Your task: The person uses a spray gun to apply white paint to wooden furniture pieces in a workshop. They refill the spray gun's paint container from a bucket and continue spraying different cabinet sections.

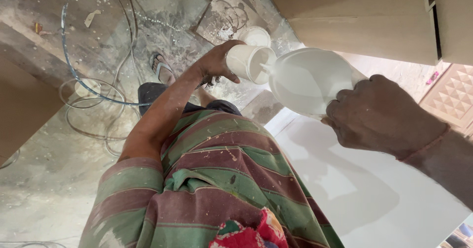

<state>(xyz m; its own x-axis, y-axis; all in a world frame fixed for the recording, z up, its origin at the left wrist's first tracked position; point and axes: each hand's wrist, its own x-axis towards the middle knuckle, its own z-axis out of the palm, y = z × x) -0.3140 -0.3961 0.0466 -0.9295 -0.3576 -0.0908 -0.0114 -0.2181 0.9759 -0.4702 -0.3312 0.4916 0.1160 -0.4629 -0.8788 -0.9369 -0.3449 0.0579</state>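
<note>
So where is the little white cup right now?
In the head view the cup sits near the top centre, held sideways in the left hand, its mouth against the spout of the white jug held by the right hand.

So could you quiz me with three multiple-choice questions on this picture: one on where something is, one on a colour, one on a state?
1. Where is the round white lid?
A. on the floor beyond the cup
B. on the white board
C. in the right hand

2. What colour is the liquid going into the cup?
A. red
B. white
C. blue

3. How is the jug held?
A. upright
B. upside down on the floor
C. tipped, spout at the cup

Answers: 1 A, it lies on the dusty floor. 2 B, a white stream meets the cup's mouth. 3 C, the right hand tilts it toward the left hand.
</note>
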